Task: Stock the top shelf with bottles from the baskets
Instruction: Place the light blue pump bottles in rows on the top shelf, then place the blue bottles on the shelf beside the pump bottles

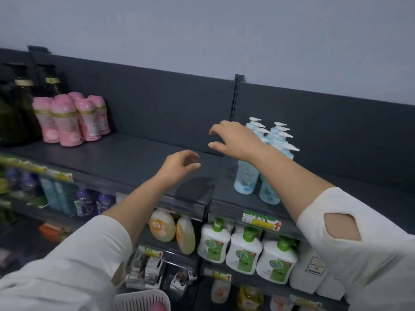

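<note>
Bottles stood in two groups on the top shelf (125, 153). The pink bottles (67, 117) were packed close together toward the left. The light-blue pump bottles (246, 176) stood in rows running front to back, just right of the upright post, well apart from the pink ones. Tall dark bottles (15, 108) stood at the far left, blurred.

The left hand (177, 164) hovered over the front part of the shelf between the two groups, its fingers loosely curled and gripping nothing. The right hand (235, 140) was higher and further back, just left of the blue bottles' pump heads, with its fingers spread, bent and empty. Its forearm crossed in front of those bottles.

At the bottom edge was a white slotted basket (139, 299) with something pink (159, 307) inside, perhaps a bottle, though too little showed to tell. White pump bottles with green caps (244, 250) filled the shelf below.
</note>
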Available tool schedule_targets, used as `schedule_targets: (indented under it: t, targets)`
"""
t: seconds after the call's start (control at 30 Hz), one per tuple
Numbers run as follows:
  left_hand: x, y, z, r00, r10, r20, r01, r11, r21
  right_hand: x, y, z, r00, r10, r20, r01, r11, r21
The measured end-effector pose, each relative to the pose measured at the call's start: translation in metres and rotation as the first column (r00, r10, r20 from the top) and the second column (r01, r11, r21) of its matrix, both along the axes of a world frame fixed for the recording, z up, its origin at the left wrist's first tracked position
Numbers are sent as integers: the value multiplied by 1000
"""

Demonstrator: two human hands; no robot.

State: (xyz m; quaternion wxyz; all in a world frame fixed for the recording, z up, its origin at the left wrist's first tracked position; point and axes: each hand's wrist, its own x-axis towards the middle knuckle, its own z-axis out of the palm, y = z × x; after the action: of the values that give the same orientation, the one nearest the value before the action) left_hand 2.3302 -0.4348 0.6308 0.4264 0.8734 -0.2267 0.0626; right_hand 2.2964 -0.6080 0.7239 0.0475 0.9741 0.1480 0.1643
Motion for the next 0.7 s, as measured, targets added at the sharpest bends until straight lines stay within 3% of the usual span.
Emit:
schedule_targets:
  t: [0.27,0.53,0.7]
  targets:
    - [-45,167,-81,944,325,-56,-288,895,342,10,144,-95,936,291,-199,-291,956,29]
    - [-109,265,-188,858,459,-230,-306,817,489,-12,237,-224,790,421,-446,-452,891,40]
    - [-151,284,-255,729,563,-389,-325,785,528,-24,258,-311,666,419,-617,-482,873,74]
